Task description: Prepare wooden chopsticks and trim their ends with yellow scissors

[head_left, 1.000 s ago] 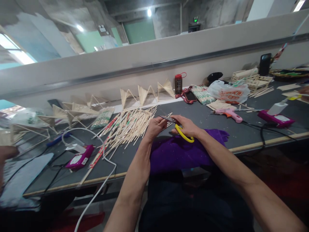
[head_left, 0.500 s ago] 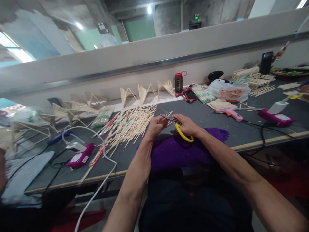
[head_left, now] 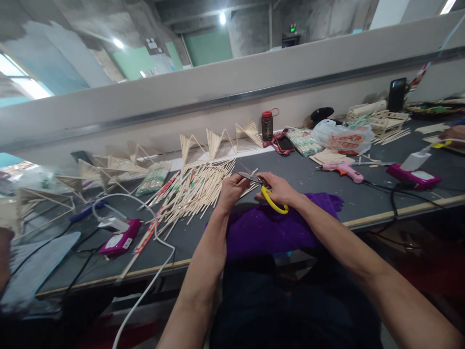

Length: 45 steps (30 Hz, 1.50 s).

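My right hand (head_left: 278,188) is closed around scissors with yellow handles (head_left: 273,202). Their metal blades (head_left: 249,177) point left and reach my left hand (head_left: 232,190). Its fingers are pinched together on a thin wooden stick (head_left: 249,189), most of which is hidden by the fingers and blades. Under both wrists, a purple cloth (head_left: 265,230) lies over the table edge. Just left of my left hand spreads a loose heap of wooden sticks (head_left: 198,191).
Fan-shaped stick models (head_left: 214,143) stand along the wall behind a red-capped bottle's left side. A pink glue gun (head_left: 343,170) lies to the right, with a magenta box (head_left: 414,177) beyond. Another magenta box (head_left: 120,237) and a white cable (head_left: 163,237) are left. Another person's hand (head_left: 454,134) shows far right.
The yellow scissor handles have shifted slightly left and down in view, and my right hand's grip has changed a little. Both hands stay close together; the view has moved slightly.
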{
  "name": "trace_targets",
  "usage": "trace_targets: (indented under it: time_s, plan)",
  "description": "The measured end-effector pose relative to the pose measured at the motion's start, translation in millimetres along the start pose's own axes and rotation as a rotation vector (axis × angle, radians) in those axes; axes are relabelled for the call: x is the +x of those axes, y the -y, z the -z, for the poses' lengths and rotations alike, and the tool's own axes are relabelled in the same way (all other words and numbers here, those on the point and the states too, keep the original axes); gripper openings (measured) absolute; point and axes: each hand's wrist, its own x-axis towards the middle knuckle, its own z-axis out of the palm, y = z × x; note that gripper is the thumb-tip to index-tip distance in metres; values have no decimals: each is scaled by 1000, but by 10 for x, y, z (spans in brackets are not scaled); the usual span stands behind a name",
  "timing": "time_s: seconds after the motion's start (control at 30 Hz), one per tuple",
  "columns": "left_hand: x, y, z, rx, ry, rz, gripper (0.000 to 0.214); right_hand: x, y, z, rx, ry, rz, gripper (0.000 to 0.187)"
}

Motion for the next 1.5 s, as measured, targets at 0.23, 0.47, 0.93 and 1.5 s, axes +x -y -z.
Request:
trace_targets:
  time_s: [0.23, 0.47, 0.93, 1.5]
  plan:
    - [-22, -44, 29, -95, 92, -6, 28, -20, 19, 60, 27, 28, 32, 62]
    - [-28, -64, 48, 16, 121, -40, 35, -31, 21, 63, 57, 42, 51, 64]
    - [-46, -8, 31, 147, 53, -37, 35, -9, 3, 2, 22, 24, 9, 49]
    - [7, -23, 64, 131, 3, -27, 21, 78, 86, 56, -99, -23, -28, 67]
